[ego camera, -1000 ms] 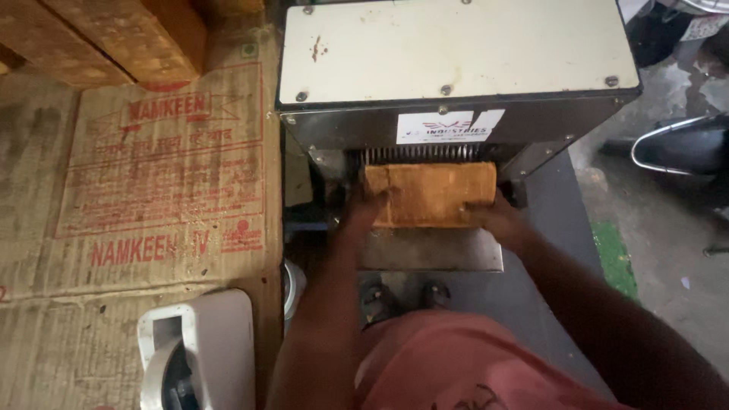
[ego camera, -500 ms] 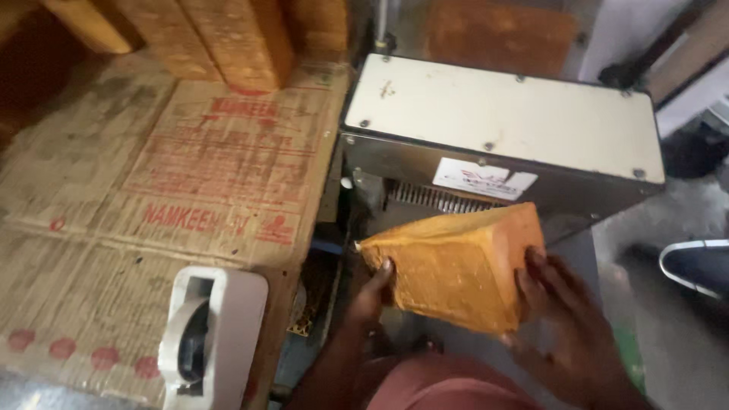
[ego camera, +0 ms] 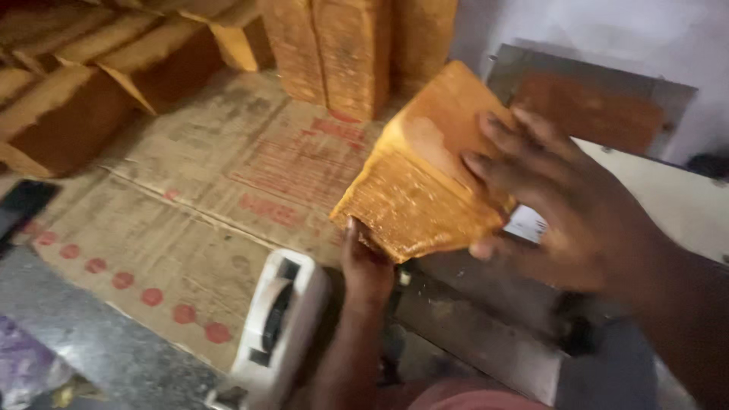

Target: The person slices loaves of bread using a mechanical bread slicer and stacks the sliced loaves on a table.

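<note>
1. Since the earlier pictures, both hands have lifted the sliced loaf (ego camera: 425,182) away from the slicing machine (ego camera: 645,197) and swung it toward ten o'clock, out over the cardboard (ego camera: 228,182); it sat at the machine's mouth before and is now carried in the air.
2. At present the loaf hangs tilted between the two hands, near the middle of the view, touching neither the cardboard nor the machine.
3. From three o'clock the right hand (ego camera: 577,220) presses flat against the loaf's end, fingers (ego camera: 501,171) spread over the crust and grasping it.
4. At six o'clock of the loaf the left hand (ego camera: 368,262) cups the lower end from beneath; its fingers are mostly hidden behind the bread, but it looks closed on the loaf.
5. My guess is that the loaf is light, soft and fragile: being cut into slices, it would fan open or buckle if held by the middle, so squeezing gently inward on both ends looks like the right hold.
6. Whole loaves (ego camera: 349,53) stand stacked at twelve o'clock on the cardboard, with more at ten o'clock.
7. Down at seven o'clock a white tape dispenser (ego camera: 277,326) sits on the cardboard's edge, just beside the left forearm.
</note>
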